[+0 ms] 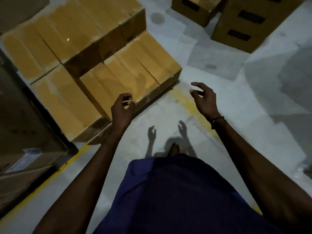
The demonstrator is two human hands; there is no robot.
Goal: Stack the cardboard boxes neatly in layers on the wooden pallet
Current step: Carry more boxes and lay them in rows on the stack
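Note:
Several taped cardboard boxes (131, 70) stand packed together in a stack at the upper left, some a layer higher (87, 29) than the near ones. The wooden pallet under them is barely visible; a pale edge (98, 137) shows below the nearest box. My left hand (122, 108) hovers at the near corner of the front box, fingers loosely curled, holding nothing. My right hand (204, 98) is raised over the bare floor to the right of the stack, fingers relaxed and spread, empty.
More brown boxes (239, 26) with dark labels stand on the floor at the upper right. A large dark carton (25, 129) with a white label fills the left edge. Yellow floor lines (189, 105) run along the grey concrete.

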